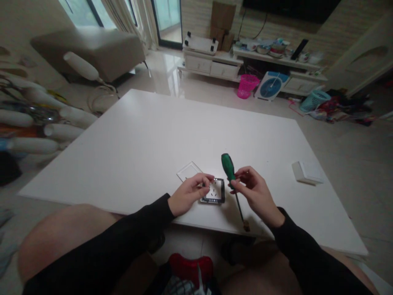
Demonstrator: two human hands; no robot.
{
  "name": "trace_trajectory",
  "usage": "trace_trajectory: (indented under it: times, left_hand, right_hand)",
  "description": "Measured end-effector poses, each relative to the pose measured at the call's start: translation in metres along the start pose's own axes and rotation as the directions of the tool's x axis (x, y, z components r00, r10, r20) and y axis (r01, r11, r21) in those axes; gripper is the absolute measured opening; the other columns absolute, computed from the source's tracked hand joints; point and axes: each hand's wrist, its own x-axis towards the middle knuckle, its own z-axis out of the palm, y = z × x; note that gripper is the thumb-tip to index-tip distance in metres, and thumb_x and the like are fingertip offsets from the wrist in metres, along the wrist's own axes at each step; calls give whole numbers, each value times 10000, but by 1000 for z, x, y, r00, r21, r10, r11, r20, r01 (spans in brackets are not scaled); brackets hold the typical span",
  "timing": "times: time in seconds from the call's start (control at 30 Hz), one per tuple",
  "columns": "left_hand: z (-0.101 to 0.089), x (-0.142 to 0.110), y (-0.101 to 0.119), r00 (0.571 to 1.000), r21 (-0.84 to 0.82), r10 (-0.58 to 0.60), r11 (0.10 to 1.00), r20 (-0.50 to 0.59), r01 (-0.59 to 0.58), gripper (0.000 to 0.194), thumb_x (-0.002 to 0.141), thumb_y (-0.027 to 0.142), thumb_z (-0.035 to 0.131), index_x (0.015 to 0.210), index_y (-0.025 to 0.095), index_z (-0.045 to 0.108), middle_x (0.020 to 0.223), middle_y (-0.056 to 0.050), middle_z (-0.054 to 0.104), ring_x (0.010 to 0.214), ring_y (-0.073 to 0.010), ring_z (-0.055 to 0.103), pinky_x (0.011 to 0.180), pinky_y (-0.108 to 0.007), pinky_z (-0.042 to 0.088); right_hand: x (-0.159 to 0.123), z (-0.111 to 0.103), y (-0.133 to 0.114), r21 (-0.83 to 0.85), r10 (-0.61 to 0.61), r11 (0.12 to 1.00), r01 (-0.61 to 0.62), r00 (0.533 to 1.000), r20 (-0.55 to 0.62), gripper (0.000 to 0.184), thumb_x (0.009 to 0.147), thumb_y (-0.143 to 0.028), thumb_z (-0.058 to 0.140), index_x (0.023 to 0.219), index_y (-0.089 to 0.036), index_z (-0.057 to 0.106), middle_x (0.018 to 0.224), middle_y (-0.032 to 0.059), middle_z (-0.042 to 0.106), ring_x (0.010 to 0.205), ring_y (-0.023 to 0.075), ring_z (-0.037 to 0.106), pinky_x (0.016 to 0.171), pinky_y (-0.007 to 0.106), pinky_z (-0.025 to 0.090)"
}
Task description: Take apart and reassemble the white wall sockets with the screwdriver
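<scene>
A wall socket (pixel 216 192) with a white slotted face and black edge lies near the table's front edge. My left hand (pixel 193 191) is over its left side, thumb and fingertips closed together; whatever they pinch is too small to make out. In my right hand (pixel 254 190) is a screwdriver (pixel 227 166), gripped between thumb and fingers at the lower end of its green handle. Its handle points up and away, and its shaft slants down toward the table edge. A small brownish piece (pixel 246 226) shows at the tip. Partly behind my left hand lies a thin square cover frame (pixel 188 169).
A white box (pixel 307 173) stands on the right of the white table (pixel 147 139). Lamp-like white tubes (pixel 66 132) crowd the left side. Below the front edge is a red object (pixel 190 266). A pink basket (pixel 247 85) and blue fan (pixel 272 86) stand beyond.
</scene>
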Motion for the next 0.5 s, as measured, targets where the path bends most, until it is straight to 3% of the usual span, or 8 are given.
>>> trace_trajectory:
  times: [0.13,0.33,0.5]
  left_hand:
    - [28,-11,0,999,-262,-3,965,51,17,347,857,496,768,831,197,593,1126,-86,628,1043,-244,640,972,-428,516]
    - [39,-17,7,999,-213,-13,977,-40,4,330,872,489,751,836,203,590,1019,-67,584,1047,-244,605,951,-389,508]
    - [37,-12,16,996,-220,-14,975,-83,-5,382,847,514,776,812,192,574,926,-48,588,948,-213,604,899,-345,494]
  right_hand:
    - [-28,34,2,98,29,995,-36,997,71,296,832,-433,787,874,-243,564,822,-11,614,714,148,613,594,272,582]
    - [-37,43,6,8,7,1000,-8,993,114,188,891,-385,741,885,-233,631,892,9,663,762,155,624,661,283,551]
    - [-37,37,-4,-207,-248,941,269,961,125,70,946,-261,663,949,-268,732,973,43,701,954,218,662,845,395,559]
